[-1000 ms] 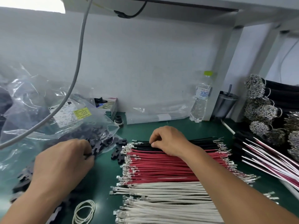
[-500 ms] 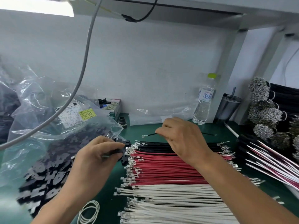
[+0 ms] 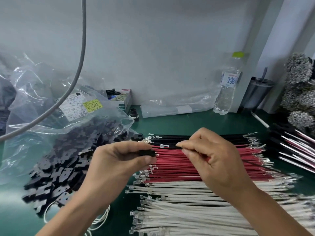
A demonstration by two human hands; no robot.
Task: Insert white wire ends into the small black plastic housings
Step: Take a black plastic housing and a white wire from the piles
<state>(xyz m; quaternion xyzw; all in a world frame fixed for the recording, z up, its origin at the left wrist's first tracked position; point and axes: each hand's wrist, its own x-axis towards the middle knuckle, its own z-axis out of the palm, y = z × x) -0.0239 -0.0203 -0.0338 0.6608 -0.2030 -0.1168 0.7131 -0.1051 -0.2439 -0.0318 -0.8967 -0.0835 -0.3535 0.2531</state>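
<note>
Head view: a small black housing (image 3: 148, 153) is pinched in the fingers of the left hand (image 3: 119, 166). A black wire (image 3: 170, 146) is pinched by the right hand (image 3: 216, 160), its metal tip just short of the housing and apart from it. The white wires (image 3: 187, 206) lie untouched on the tabletop (image 3: 196, 124), nearest the viewer. Risk noted: a black wire, not a white one, may be inserted. A tilted tip could bend at the opening or seat only partly.
</note>
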